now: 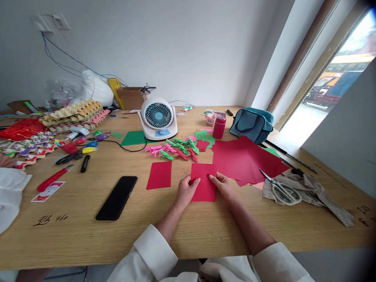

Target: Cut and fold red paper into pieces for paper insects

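Note:
Between my two hands is a red paper rectangle [203, 188], held just over the table near its front. My left hand [187, 190] pinches its left edge, thumb on top and fingers beneath. My right hand [222, 185] grips the right edge the same way. To the left lies another red paper piece [159, 175] of similar size. Larger red sheets [243, 158] are spread to the right, beyond my right hand. Behind the held paper sits a pile of pink, green and red paper cut-outs [179, 147].
A fan [158, 117] stands at the back, its cord on the table. Scissors [283, 191] rest on a grey cloth [311, 188] at right. A phone [116, 197] and a red-handled knife [54, 178] lie left. A red canister [219, 127] and blue bag [253, 124] stand behind the sheets.

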Demonstrator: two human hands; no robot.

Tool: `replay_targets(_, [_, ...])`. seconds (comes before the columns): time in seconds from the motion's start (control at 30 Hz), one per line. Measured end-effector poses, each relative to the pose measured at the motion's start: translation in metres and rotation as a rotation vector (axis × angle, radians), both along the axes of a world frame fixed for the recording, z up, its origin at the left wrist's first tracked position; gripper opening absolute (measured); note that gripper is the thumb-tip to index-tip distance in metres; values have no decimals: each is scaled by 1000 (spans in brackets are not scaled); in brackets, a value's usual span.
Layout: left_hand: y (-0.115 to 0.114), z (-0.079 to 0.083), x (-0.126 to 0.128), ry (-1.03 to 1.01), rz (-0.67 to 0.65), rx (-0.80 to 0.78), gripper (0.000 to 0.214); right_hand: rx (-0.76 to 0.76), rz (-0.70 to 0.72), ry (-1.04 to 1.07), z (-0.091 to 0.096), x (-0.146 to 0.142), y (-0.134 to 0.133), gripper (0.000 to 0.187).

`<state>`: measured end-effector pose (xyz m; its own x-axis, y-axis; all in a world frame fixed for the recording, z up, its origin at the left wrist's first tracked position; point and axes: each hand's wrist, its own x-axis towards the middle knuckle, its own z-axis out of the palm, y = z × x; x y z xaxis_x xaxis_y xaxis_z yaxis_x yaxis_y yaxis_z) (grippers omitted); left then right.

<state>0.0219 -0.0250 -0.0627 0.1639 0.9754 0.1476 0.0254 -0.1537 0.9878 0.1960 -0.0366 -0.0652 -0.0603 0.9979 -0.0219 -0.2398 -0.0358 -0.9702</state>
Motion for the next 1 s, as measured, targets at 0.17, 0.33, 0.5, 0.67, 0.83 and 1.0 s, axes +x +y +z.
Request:
replay_targets(0.17, [1, -4, 0, 11, -15, 11, 37, -4, -1, 34, -1, 0, 1, 33])
replay_targets(0.33, [1, -5, 1, 22, -13, 2, 35, 9, 8, 10, 0, 0, 1, 30])
replay_targets(0.5, [2, -8, 2, 7, -18, -1, 35, 11, -27, 5, -1, -1, 2, 29])
replay_targets(0.67, [4, -12, 2, 16, -28, -7, 34, 6, -58, -18, -1, -2, 2, 33])
replay_targets(0.83, [3, -12, 3, 25, -58, -8, 31, -9, -99, 26, 3, -2, 2, 37])
replay_targets(1.0, [0, -11, 3, 124, -53, -46, 29, -38, -166, 111, 4, -1, 1, 30])
